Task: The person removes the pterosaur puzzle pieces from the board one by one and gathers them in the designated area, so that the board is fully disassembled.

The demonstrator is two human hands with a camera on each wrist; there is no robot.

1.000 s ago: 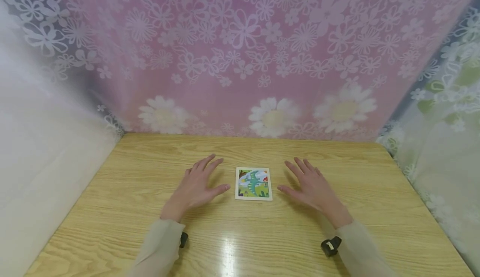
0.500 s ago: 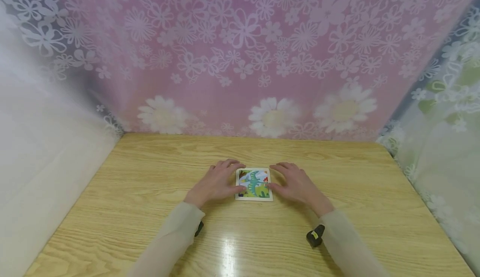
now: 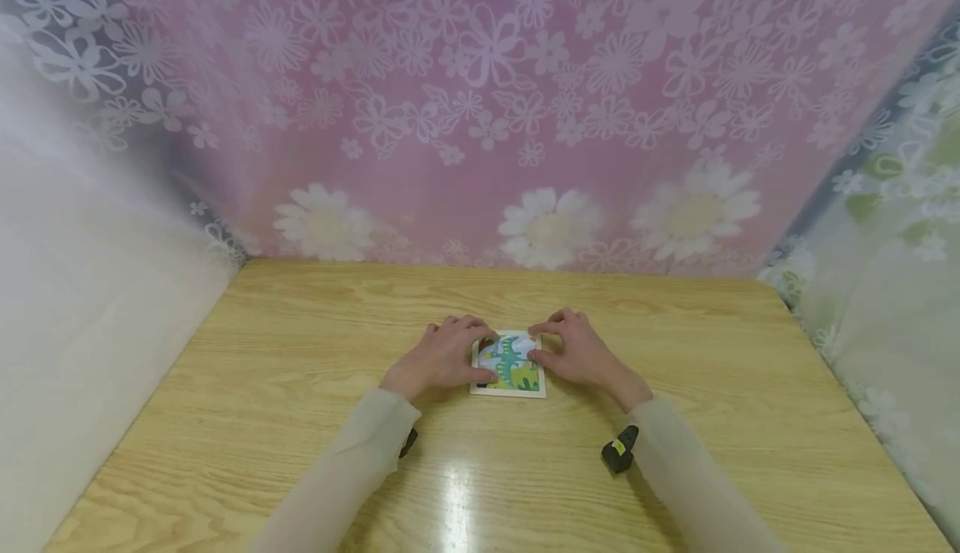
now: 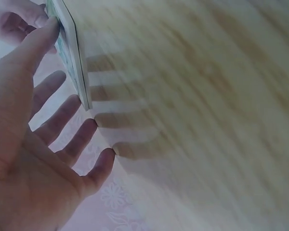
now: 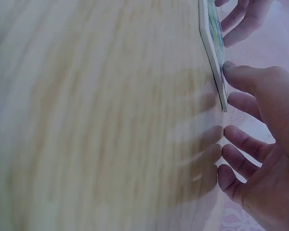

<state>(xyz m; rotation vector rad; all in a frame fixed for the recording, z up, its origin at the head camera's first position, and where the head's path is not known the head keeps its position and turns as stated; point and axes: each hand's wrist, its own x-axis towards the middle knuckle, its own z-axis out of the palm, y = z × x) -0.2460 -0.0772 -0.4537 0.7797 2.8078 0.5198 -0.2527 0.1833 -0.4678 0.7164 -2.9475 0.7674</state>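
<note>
A small square picture board (image 3: 512, 361) with a pale border and a green dinosaur picture lies flat on the table. My left hand (image 3: 444, 353) is at its left side; the thumb rests on the picture, and the other fingers reach the far left corner. In the left wrist view my left hand (image 4: 33, 159) has its fingers spread, several tips at the table. My right hand (image 3: 581, 351) touches the board's right side with its thumb and index finger. Its remaining fingers, bent a little, meet the table beside the board in the right wrist view.
The wood-grain table (image 3: 300, 320) extends to every side of the board. Behind it hangs a pink flowered curtain (image 3: 420, 120), with pale sheets at left and right. A black wrist device (image 3: 618, 450) shows by the right sleeve.
Both hands have come inward from either side of the board to touch it. The fingers have bent more, and the right hand has moved slightly toward the far right corner. The board stays put.
</note>
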